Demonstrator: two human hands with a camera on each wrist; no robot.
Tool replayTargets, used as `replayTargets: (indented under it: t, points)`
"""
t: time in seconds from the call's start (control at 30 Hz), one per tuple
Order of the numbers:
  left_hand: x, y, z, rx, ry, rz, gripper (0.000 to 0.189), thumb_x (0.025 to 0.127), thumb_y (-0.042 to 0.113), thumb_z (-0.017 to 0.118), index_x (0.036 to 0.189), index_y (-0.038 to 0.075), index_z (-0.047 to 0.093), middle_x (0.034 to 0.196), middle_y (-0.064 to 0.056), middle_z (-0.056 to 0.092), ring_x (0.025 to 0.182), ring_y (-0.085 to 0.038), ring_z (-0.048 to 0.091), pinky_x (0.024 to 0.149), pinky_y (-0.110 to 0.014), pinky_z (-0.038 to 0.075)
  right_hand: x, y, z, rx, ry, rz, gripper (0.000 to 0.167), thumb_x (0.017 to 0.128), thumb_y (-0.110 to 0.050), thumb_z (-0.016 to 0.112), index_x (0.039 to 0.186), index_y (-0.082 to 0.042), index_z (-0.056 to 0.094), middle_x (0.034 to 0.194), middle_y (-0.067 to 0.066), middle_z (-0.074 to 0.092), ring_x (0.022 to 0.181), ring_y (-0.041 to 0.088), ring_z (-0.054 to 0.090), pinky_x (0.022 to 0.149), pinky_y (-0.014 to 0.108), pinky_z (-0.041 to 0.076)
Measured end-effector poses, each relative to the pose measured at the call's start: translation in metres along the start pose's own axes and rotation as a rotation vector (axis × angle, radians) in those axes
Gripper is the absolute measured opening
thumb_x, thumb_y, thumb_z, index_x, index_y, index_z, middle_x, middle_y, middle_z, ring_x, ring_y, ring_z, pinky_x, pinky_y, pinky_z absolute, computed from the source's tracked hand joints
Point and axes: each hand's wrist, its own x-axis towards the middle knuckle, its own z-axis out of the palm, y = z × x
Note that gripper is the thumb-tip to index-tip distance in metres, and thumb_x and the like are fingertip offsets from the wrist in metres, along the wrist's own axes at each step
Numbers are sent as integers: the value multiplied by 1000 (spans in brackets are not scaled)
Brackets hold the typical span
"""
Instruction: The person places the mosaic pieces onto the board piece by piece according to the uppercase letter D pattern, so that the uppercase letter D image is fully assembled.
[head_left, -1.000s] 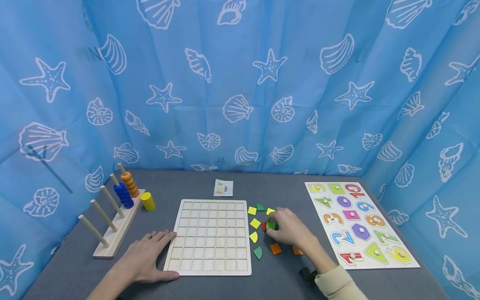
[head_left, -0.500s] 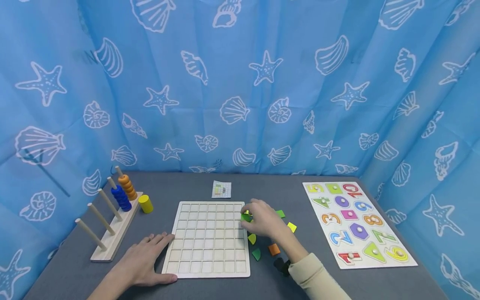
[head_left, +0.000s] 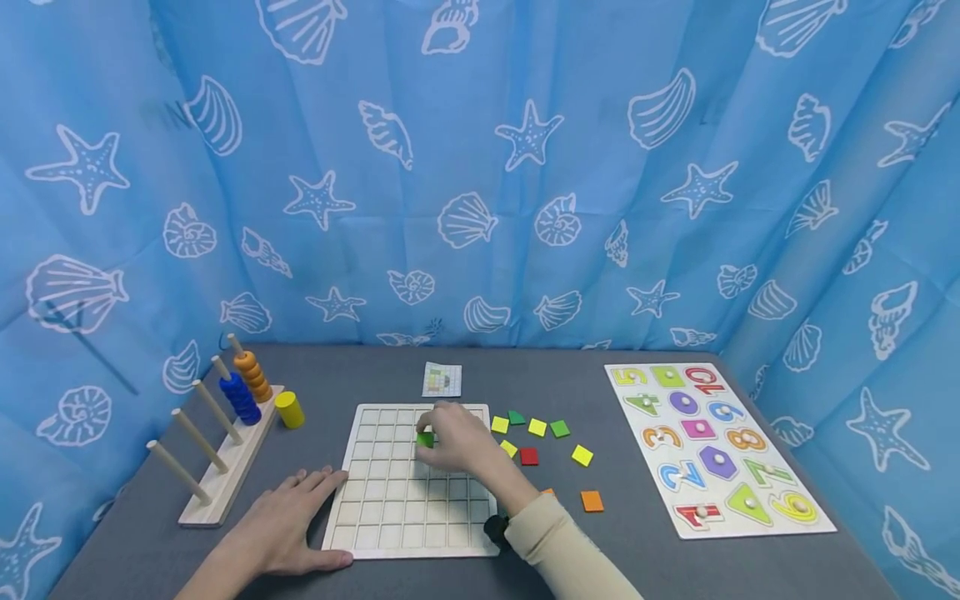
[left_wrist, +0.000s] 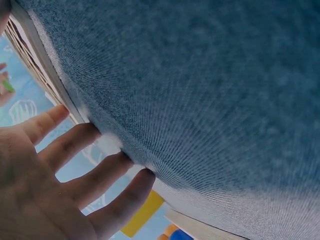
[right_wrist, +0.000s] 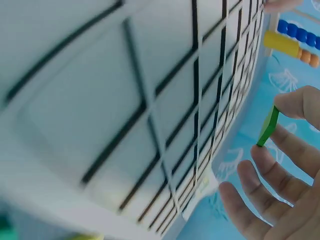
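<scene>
My right hand (head_left: 457,442) is over the upper middle of a pale wooden grid board (head_left: 375,512). Between thumb and fingers it pinches a green square tile (right_wrist: 269,125), which the right wrist view shows clear of the board. My left hand (head_left: 288,521) lies with fingers spread at the board's left edge, its fingertips (left_wrist: 60,111) right at the side in the left wrist view. To the right of the board lie loose tiles: a red square (head_left: 529,457), an orange square (head_left: 592,501), a green square (head_left: 559,428) and several yellow ones. My right forearm hides some of them.
On the left stands a wooden peg rack (head_left: 225,475) with blue and orange beads, a yellow cylinder (head_left: 289,410) beside it. A small printed pattern card (head_left: 441,380) lies behind the board. Far right is a number-and-shape puzzle board (head_left: 720,450). A blue curtain (head_left: 480,167) hangs behind.
My right hand picked up the green square from among the loose tiles and carried it left over the grid board. My left hand stayed at the board's edge.
</scene>
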Motion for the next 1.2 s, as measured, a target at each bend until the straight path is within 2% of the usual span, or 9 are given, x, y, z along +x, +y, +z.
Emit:
replayTargets:
  t: [0.3,0.5,0.6,0.77,1.03,1.2]
  points:
    - [-3,0,2,-10,16,7,118,63,90,70,151,14,49,151,-22,54,131,-61,50,91,-83,41,22,-18,29,-56,14,12,23,91,-17,71,112,-11,78,106,5,72,80,9,50,58,18,38]
    - [-1,2,2,-7,25,23,118,63,90,69,151,15,49,151,-21,54,131,-60,50,91,-83,41,32,-24,41,-120,47,42,21,92,-21,73,111,-15,79,105,3,72,90,16,64,63,23,49]
    - [0,2,1,-6,23,20,118,62,90,70,151,15,49,151,-21,54,132,-60,50,91,-83,41,33,-24,44,-140,48,57,23,92,-24,73,113,-17,78,106,3,72,93,19,66,68,28,55]
    - [-1,3,0,-7,10,8,118,62,89,71,151,15,49,152,-21,53,132,-59,50,92,-83,41,33,-24,42,-95,27,81,27,92,-22,73,117,-14,77,111,6,72,101,24,67,77,32,59]
    - [-2,2,0,-1,12,1,118,62,90,70,150,14,49,151,-21,54,132,-59,50,92,-83,41,32,-24,42,-69,55,85,20,91,-19,77,110,-13,80,105,4,72,95,20,67,73,27,57]
    - [-1,2,0,-2,-5,-11,118,62,90,70,150,14,48,152,-22,53,132,-60,49,93,-83,40,33,-26,42,-99,34,96,22,92,-21,76,114,-19,80,107,3,72,92,17,65,67,25,55]
